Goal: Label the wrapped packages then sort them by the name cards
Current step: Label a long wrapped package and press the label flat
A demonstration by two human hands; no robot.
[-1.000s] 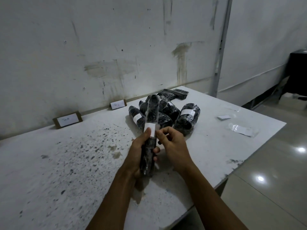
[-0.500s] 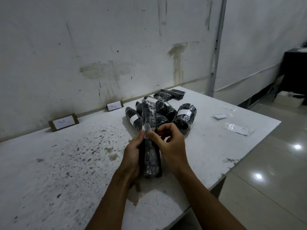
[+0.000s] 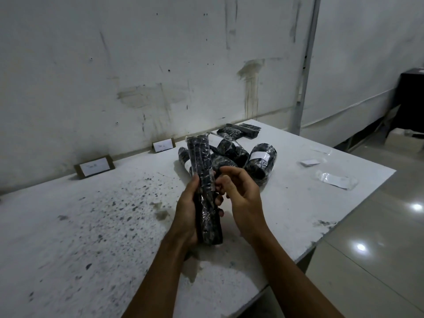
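Note:
A long black package wrapped in clear film (image 3: 205,180) stands nearly upright above the white table (image 3: 91,226). My left hand (image 3: 187,210) is wrapped around its lower half. My right hand (image 3: 241,193) is beside it on the right, fingers curled loosely near the wrap, and whether they touch it is unclear. Behind lies a pile of similar black packages (image 3: 231,152); one of them (image 3: 260,160) carries a white label. Two name cards lean against the wall: the left one (image 3: 94,166) and the right one (image 3: 163,145).
Loose white labels (image 3: 309,162) and a clear plastic sheet (image 3: 336,179) lie on the right part of the table. The table's right edge (image 3: 339,226) drops to a glossy tiled floor. A dark cabinet (image 3: 410,97) stands at far right.
The package has turned in my left hand, so its white label no longer shows. My right hand has eased off it and opened slightly to the right.

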